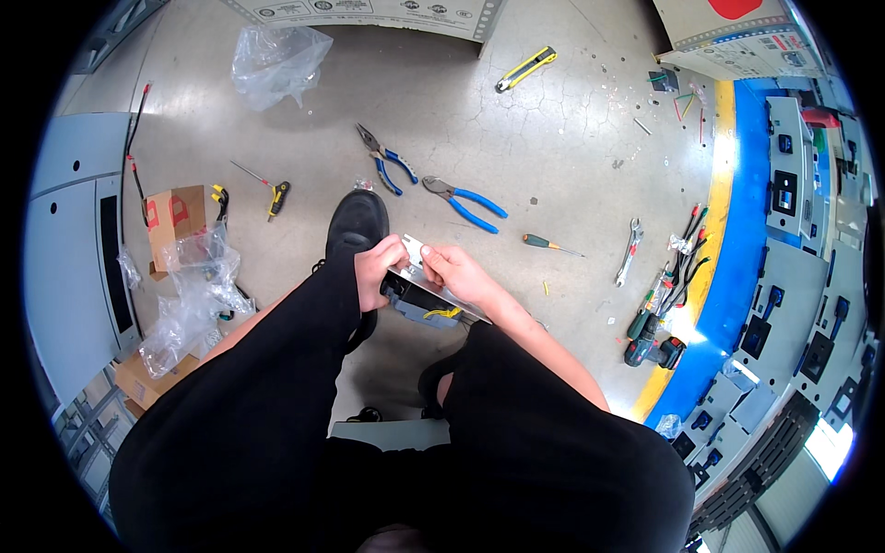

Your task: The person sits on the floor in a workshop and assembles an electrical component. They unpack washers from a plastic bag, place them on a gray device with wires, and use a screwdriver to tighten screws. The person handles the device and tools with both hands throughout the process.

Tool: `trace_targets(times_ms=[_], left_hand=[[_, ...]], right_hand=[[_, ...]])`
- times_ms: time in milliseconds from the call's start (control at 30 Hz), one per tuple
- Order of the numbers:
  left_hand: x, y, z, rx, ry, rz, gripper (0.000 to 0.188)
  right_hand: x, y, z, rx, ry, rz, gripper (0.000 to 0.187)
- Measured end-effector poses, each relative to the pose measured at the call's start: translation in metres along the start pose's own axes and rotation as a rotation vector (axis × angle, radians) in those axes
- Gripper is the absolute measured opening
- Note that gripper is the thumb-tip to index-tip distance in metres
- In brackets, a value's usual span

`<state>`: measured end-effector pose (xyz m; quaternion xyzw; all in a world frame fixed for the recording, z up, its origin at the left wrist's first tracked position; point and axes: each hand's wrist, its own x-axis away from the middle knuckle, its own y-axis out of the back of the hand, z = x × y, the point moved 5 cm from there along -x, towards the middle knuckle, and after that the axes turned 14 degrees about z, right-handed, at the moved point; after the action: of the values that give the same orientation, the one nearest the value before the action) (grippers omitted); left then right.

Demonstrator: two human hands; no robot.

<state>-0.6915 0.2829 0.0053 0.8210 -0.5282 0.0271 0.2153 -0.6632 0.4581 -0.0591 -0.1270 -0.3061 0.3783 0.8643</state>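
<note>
Pliers [374, 147], cutters [446, 191] and a wrench [631, 252] lie on the floor [553, 138].

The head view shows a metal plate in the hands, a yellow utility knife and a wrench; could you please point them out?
Metal plate [414, 251]: head view, on its upper end.
Yellow utility knife [526, 70]: head view, on its body.
Wrench [630, 252]: head view, mid-shaft.

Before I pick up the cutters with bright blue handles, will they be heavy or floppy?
The cutters probably feel fairly heavy, since the head looks like metal. They'd likely be stiff, though the spread handles might swing at the joint. Lying flat, they probably won't roll.
</note>
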Motion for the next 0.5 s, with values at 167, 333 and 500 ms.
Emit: trace_targets(times_ms=[167, 333, 500], left_hand=[[0.006, 0.001, 0.001, 0.008, 0.058, 0.002, 0.06], [0.0, 0.002, -0.005, -0.013, 0.003, -0.006, 0.059], [0.005, 0.002, -0.002, -0.016, 0.023, 0.003, 0.058]], right_hand=[[0.0, -0.008, 0.015, -0.064, 0.056, -0.028, 0.048], [-0.001, 0.004, -0.005, -0.013, -0.013, 0.0, 0.049], [0.0, -0.002, 0.011, -0.062, 0.043, -0.013, 0.053]])
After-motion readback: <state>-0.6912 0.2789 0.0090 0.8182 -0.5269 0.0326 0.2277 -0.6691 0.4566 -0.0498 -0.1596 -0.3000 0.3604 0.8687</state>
